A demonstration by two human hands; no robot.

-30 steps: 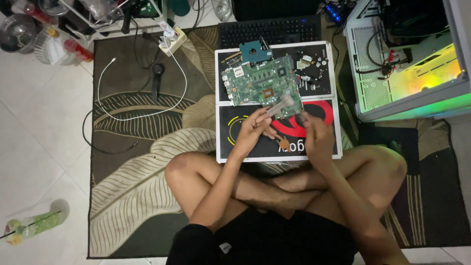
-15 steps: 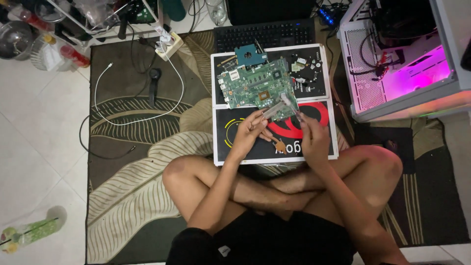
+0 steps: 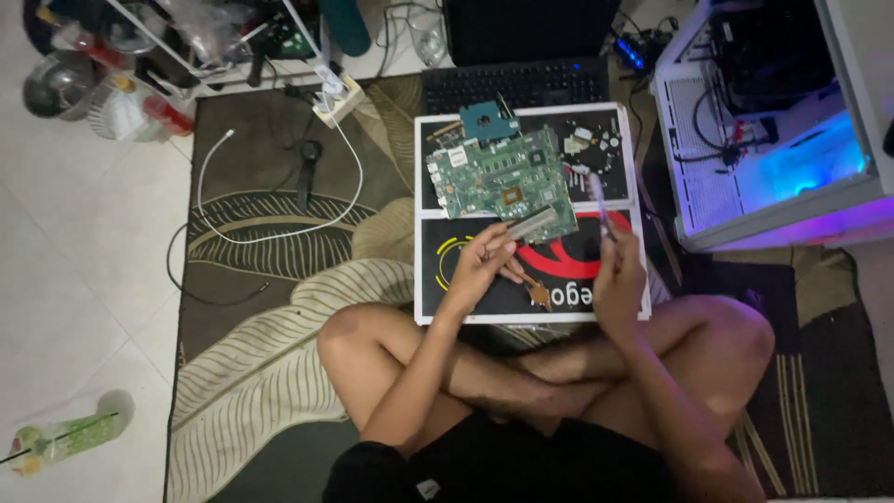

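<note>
- while the green circuit board [image 3: 498, 182] lies flat on the black mat [image 3: 447, 279], the grey heatsink [image 3: 535, 224] at its near edge is pinched by the left hand [image 3: 484, 265].
- a thin tool [image 3: 601, 207] is gripped by the right hand [image 3: 619, 279].
- the heatsink is judged light, stiff, with easily bent pipe; best held by its edges.

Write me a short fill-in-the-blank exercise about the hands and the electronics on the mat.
1. The green circuit board lies on a black mat, beyond the person's ____ legs.
2. The left hand holds the metal heatsink piece at the near edge of the ____.
3. The right hand holds a slim ____ that points away from the person.
4. Beyond the mat lies a black ____.

Missing words: crossed; circuit board; tool; keyboard
</note>
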